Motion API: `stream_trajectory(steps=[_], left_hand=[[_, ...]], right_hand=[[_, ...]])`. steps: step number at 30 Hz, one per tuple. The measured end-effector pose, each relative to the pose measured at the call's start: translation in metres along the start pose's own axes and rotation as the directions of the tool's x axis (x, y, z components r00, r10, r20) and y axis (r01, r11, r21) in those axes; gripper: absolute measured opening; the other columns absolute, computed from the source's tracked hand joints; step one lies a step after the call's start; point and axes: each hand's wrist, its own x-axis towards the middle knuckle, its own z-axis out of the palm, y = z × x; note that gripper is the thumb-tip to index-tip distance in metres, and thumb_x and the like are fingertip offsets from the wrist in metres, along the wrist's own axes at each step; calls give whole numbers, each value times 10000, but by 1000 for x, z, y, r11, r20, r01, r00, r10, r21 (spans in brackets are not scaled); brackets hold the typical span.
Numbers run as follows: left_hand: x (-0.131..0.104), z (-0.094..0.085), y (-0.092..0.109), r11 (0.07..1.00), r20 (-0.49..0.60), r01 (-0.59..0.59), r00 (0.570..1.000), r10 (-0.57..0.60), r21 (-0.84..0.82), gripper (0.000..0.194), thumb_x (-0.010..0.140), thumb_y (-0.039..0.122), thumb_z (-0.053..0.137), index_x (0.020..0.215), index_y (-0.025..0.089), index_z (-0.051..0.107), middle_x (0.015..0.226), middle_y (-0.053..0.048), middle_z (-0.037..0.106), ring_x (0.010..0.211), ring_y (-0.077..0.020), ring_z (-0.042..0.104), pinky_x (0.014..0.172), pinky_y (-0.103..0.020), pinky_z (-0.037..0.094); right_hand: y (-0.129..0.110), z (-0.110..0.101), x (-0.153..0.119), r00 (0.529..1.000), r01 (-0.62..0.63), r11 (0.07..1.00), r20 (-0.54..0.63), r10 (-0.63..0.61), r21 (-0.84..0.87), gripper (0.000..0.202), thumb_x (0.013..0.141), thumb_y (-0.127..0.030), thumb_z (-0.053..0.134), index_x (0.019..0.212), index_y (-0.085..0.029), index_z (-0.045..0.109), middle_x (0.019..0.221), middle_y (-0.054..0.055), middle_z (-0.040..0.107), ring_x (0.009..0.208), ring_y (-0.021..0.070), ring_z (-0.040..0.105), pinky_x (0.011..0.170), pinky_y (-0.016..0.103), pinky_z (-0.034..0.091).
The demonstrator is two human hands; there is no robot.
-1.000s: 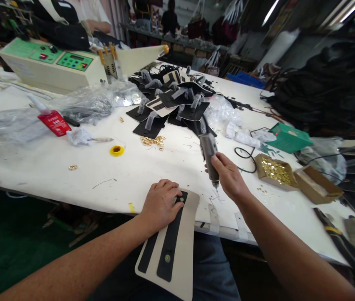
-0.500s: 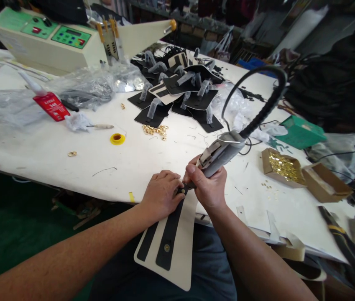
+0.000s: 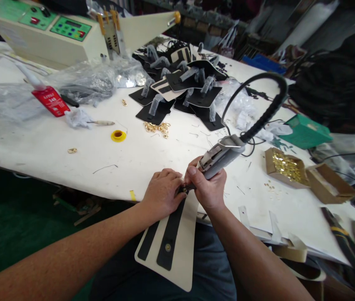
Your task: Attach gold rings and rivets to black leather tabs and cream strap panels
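A grey electric screwdriver (image 3: 224, 152) slants down to the left in my right hand (image 3: 210, 190), whose fingers wrap round its lower body. Its tip meets the upper end of a black strap (image 3: 174, 221) beside my left fingertips. My left hand (image 3: 163, 194) is closed over that strap end, pinching it against a cream panel (image 3: 183, 255) with black stripes. The panel hangs over the table edge onto my lap. Near the strap's lower end sits a round brass-coloured fitting (image 3: 167, 247). My fingers partly hide the driver's tip and the fastener under it.
Black panels with plastic-wrapped straps (image 3: 204, 97) are piled at the back. Gold clasps (image 3: 157, 128), a yellow spool (image 3: 118, 135) and a red glue bottle (image 3: 50, 100) lie leftward. At right stand a carton of gold pieces (image 3: 287, 169) and a green box (image 3: 309, 130). A control machine (image 3: 48, 42) stands behind.
The camera view has shifted slightly. Both hands and the electric screwdriver stay almost in place at the strap's upper end.
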Motion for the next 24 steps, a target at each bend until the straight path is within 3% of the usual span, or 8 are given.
stream_trajectory(steps=[5, 10, 17, 24], left_hand=[[1, 3, -1, 1000, -6, 14, 1000, -14, 22, 252, 915, 390, 723, 1123, 247, 715, 1353, -65, 705, 1302, -324, 560, 1018, -520, 487], [2, 2, 0, 1000, -8, 15, 1000, -15, 11, 220, 926, 395, 711, 1092, 251, 727, 1304, -53, 727, 1285, -319, 565, 1010, -521, 486], [2, 3, -1, 1000, -20, 9, 1000, -8, 4, 197, 933, 391, 693, 1078, 260, 719, 1236, -70, 734, 1246, -317, 587, 986, -508, 493], [2, 2, 1, 1000, -22, 17, 1000, -17, 4, 168, 932, 358, 682, 1060, 254, 716, 1198, -75, 734, 1226, -309, 597, 971, -498, 500]], right_hand=[[-2, -1, -1, 998, 9, 999, 58, -7, -42, 416, 816, -405, 847, 616, -199, 546, 668, -8, 592, 525, 120, 542, 480, 276, 467], [1, -2, -2, 997, 30, 998, 79, -26, -50, 317, 843, -378, 814, 682, -201, 606, 667, -14, 589, 528, 123, 540, 488, 282, 472], [2, -1, 0, 994, 63, 995, 93, -56, -83, 350, 822, -429, 808, 667, -218, 575, 634, -12, 567, 531, 138, 533, 485, 294, 471], [4, -4, -1, 989, 59, 996, 138, -49, -69, 261, 812, -363, 816, 756, -215, 609, 640, -14, 614, 538, 139, 560, 503, 289, 478]])
